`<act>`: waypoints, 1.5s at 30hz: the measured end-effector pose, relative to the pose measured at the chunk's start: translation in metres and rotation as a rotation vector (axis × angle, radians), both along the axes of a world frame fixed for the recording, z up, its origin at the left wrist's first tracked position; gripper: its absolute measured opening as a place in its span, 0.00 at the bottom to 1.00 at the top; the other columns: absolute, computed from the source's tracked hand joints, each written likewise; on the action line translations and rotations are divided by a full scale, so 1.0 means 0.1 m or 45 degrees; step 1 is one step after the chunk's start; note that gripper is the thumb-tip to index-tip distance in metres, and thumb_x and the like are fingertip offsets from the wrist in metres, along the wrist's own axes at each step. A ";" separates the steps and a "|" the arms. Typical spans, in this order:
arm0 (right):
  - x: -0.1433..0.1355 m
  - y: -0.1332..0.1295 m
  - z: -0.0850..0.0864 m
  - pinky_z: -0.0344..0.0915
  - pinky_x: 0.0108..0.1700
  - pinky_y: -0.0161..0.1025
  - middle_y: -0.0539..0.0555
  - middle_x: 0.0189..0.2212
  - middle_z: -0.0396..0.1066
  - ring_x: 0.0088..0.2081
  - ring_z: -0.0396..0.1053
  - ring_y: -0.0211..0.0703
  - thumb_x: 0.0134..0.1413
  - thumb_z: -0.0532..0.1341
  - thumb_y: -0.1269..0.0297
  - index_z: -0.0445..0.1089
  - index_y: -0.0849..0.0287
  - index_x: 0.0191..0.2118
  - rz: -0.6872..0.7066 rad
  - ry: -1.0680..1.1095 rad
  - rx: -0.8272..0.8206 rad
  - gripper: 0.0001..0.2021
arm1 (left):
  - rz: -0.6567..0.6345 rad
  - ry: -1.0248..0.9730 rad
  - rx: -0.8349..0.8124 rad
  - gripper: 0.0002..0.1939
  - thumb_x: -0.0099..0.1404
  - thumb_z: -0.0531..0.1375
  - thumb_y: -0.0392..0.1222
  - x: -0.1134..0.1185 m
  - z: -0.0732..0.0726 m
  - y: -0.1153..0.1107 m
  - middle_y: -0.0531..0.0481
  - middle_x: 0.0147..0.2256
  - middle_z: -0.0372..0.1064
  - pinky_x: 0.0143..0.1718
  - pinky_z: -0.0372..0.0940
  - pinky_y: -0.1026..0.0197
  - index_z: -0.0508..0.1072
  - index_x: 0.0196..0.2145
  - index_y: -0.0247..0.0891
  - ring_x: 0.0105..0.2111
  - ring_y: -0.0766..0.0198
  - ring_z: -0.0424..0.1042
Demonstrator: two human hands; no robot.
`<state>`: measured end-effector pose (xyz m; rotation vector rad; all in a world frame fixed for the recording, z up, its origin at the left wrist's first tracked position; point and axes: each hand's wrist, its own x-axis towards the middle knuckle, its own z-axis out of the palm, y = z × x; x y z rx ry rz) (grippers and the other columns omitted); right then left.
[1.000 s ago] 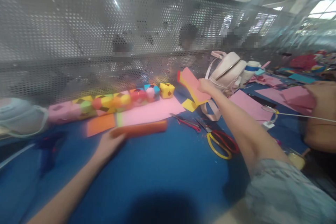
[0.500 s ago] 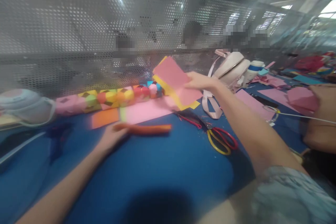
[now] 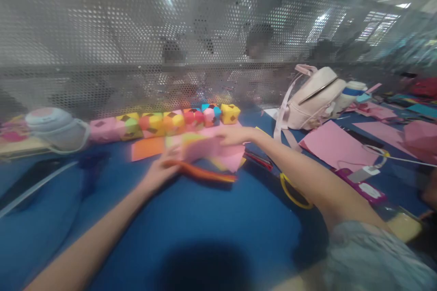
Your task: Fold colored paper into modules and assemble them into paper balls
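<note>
My left hand [image 3: 164,167] is closed round one end of an orange-red paper piece [image 3: 208,173], which lies almost level over the blue table. Blurred by motion, my right hand [image 3: 235,135] grips pink and yellow paper sheets [image 3: 201,145] low over the table. An orange sheet [image 3: 147,148] lies just beyond my left hand. Behind both hands runs a row of folded paper blocks [image 3: 174,122] in several colours. Partly hidden under my right forearm are scissors with a yellow handle [image 3: 295,195].
At the left stand a pale blue lidded container [image 3: 56,127] and a dark blue object [image 3: 92,170]. To the right are a cream backpack [image 3: 312,97], a white bottle [image 3: 351,95], pink sheets [image 3: 337,145] and a purple item [image 3: 370,191]. A perforated metal screen [image 3: 129,36] backs the table.
My right hand has lowered the pink and yellow sheets from a raised position to the table, nearer my left hand. A yellow block behind them now shows. The view has shifted rightward.
</note>
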<state>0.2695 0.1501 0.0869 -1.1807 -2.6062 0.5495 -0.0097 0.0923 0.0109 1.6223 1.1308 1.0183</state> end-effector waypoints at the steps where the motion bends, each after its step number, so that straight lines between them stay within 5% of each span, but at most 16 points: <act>1: -0.03 -0.01 -0.03 0.60 0.34 0.36 0.50 0.28 0.71 0.30 0.64 0.40 0.42 0.58 0.74 0.71 0.59 0.30 0.003 -0.028 -0.002 0.07 | -0.009 0.018 0.014 0.17 0.48 0.67 0.55 0.00 -0.01 0.00 0.38 0.57 0.64 0.61 0.53 0.47 0.79 0.28 0.37 0.59 0.43 0.59; 7: -0.13 -0.27 0.03 0.59 0.36 0.36 0.55 0.38 0.73 0.37 0.67 0.44 0.49 0.56 0.74 0.71 0.60 0.39 -0.016 -0.136 0.053 0.11 | 0.051 0.069 0.093 0.17 0.51 0.65 0.54 0.01 -0.05 0.00 0.37 0.58 0.62 0.63 0.47 0.47 0.78 0.28 0.37 0.63 0.42 0.52; 10: -0.20 -0.52 0.04 0.58 0.34 0.36 0.57 0.36 0.74 0.34 0.68 0.44 0.52 0.54 0.73 0.71 0.61 0.39 -0.014 -0.215 0.097 0.11 | 0.033 0.020 0.107 0.15 0.51 0.65 0.51 0.06 -0.03 -0.03 0.39 0.53 0.67 0.60 0.54 0.48 0.76 0.33 0.37 0.57 0.46 0.62; 14: -0.28 -0.76 -0.04 0.54 0.29 0.36 0.59 0.39 0.75 0.33 0.70 0.45 0.55 0.51 0.75 0.71 0.59 0.44 -0.007 -0.420 0.227 0.15 | 0.103 -0.100 -0.017 0.30 0.48 0.67 0.48 0.11 -0.03 -0.05 0.39 0.50 0.68 0.51 0.65 0.49 0.67 0.48 0.36 0.48 0.50 0.70; 17: -0.29 -0.81 -0.11 0.55 0.30 0.36 0.58 0.41 0.75 0.34 0.71 0.45 0.55 0.51 0.75 0.71 0.58 0.46 0.002 -0.422 0.267 0.17 | 0.121 -0.152 0.027 0.40 0.45 0.69 0.47 0.09 -0.07 -0.01 0.39 0.53 0.66 0.51 0.65 0.51 0.62 0.55 0.37 0.51 0.51 0.69; 22: -0.24 -0.82 -0.16 0.58 0.33 0.36 0.56 0.42 0.75 0.36 0.71 0.44 0.59 0.51 0.73 0.70 0.56 0.48 0.039 -0.322 0.262 0.16 | 0.038 -0.010 -0.018 0.30 0.47 0.69 0.51 -0.02 -0.12 0.07 0.37 0.46 0.72 0.51 0.64 0.47 0.73 0.45 0.32 0.46 0.48 0.72; 26: -0.06 -0.84 -0.05 0.61 0.35 0.35 0.56 0.42 0.74 0.37 0.70 0.42 0.58 0.53 0.72 0.69 0.57 0.49 0.043 -0.169 0.105 0.15 | 0.035 0.047 -0.084 0.21 0.48 0.68 0.52 -0.04 -0.11 0.08 0.41 0.38 0.77 0.50 0.65 0.47 0.78 0.35 0.33 0.41 0.48 0.74; 30: 0.34 -0.69 0.16 0.64 0.41 0.35 0.54 0.41 0.74 0.40 0.70 0.41 0.52 0.60 0.70 0.72 0.61 0.45 -0.040 0.034 -0.097 0.13 | 0.052 0.017 -0.091 0.19 0.45 0.69 0.50 -0.03 -0.09 0.08 0.43 0.36 0.78 0.47 0.67 0.48 0.79 0.33 0.34 0.38 0.49 0.75; 33: 0.75 -0.41 0.21 0.65 0.40 0.34 0.51 0.38 0.75 0.38 0.70 0.40 0.50 0.62 0.66 0.74 0.60 0.41 -0.438 0.117 -0.067 0.11 | 0.019 0.013 -0.087 0.18 0.45 0.70 0.48 -0.05 -0.10 0.09 0.43 0.35 0.78 0.46 0.68 0.49 0.79 0.33 0.34 0.37 0.49 0.75; 35: 0.99 -0.21 0.13 0.66 0.35 0.33 0.52 0.37 0.75 0.35 0.71 0.38 0.55 0.59 0.66 0.72 0.62 0.43 -0.733 0.091 -0.076 0.11 | 0.004 0.004 -0.094 0.17 0.46 0.69 0.47 -0.07 -0.11 0.11 0.43 0.35 0.78 0.44 0.68 0.50 0.78 0.33 0.34 0.37 0.50 0.75; 38: 1.26 0.05 -0.09 0.67 0.35 0.33 0.55 0.36 0.74 0.33 0.71 0.37 0.59 0.55 0.70 0.71 0.67 0.44 -0.906 -0.002 -0.124 0.10 | -0.002 0.012 -0.094 0.15 0.46 0.69 0.46 -0.08 -0.11 0.12 0.44 0.31 0.77 0.40 0.68 0.52 0.77 0.30 0.34 0.34 0.52 0.74; 45: 1.51 0.39 -0.51 0.70 0.44 0.46 0.56 0.47 0.68 0.44 0.70 0.45 0.61 0.59 0.60 0.66 0.62 0.50 -1.038 -0.296 -0.299 0.15 | -0.016 0.018 -0.112 0.12 0.46 0.68 0.45 -0.11 -0.14 0.13 0.47 0.27 0.74 0.35 0.66 0.57 0.73 0.25 0.36 0.29 0.57 0.71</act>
